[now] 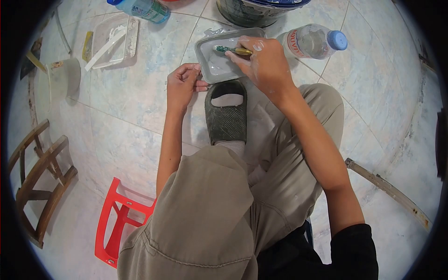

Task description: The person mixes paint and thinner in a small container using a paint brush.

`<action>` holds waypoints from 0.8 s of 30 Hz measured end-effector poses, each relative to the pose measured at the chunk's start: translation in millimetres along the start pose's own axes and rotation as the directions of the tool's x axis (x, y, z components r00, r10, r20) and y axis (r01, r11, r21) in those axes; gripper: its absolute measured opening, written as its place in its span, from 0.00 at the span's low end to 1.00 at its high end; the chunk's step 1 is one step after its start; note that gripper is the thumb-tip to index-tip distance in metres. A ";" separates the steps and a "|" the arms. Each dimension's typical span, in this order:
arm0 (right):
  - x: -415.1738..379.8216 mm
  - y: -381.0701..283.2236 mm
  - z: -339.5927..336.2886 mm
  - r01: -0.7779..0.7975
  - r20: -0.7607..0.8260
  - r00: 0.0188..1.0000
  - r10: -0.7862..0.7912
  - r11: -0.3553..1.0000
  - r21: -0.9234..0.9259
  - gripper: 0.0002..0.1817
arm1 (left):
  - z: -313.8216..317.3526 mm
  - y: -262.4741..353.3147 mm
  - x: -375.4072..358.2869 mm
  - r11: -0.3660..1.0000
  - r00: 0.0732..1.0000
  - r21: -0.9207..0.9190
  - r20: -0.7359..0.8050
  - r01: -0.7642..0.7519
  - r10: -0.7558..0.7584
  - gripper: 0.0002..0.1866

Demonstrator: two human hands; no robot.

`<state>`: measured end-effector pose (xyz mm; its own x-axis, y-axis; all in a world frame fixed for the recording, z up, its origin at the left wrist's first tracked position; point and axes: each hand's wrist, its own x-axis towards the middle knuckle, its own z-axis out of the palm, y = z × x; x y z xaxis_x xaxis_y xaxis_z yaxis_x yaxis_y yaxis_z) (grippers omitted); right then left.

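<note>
A grey rectangular tray (201, 74) with pale grey liquid in it rests on the tiled floor in front of a dark slipper (227, 116). My right hand (266, 63) is closed around a brush (231, 50), whose bristle end lies over the liquid; white smears mark the fingers. At the tray's left side is my left hand (185, 84), its fingers bent and apart, the tips against or very close to the tray's edge.
A water bottle (310, 42) lies right of the tray, another bottle (144, 10) at the upper left. A clear container (133, 44) holds a white strip. A dark bucket (247, 14), a white tub (63, 79), wooden frames (44, 172) and a red plastic stool (112, 228) stand around.
</note>
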<state>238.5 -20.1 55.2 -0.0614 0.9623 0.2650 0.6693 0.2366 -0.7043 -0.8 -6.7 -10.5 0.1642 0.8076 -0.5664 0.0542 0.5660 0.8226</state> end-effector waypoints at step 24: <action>-2.6 1.3 2.0 -0.111 -0.169 0.981 0.099 0.992 -0.065 0.12 | -2.0 -1.5 -0.3 0.999 1.000 0.031 0.010 0.009 -0.009 0.14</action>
<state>238.1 -22.0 52.2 0.1312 0.9444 0.3015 0.7190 0.1188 -0.6848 -2.9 -7.5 -11.7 0.1737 0.8005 -0.5735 0.0862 0.5678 0.8186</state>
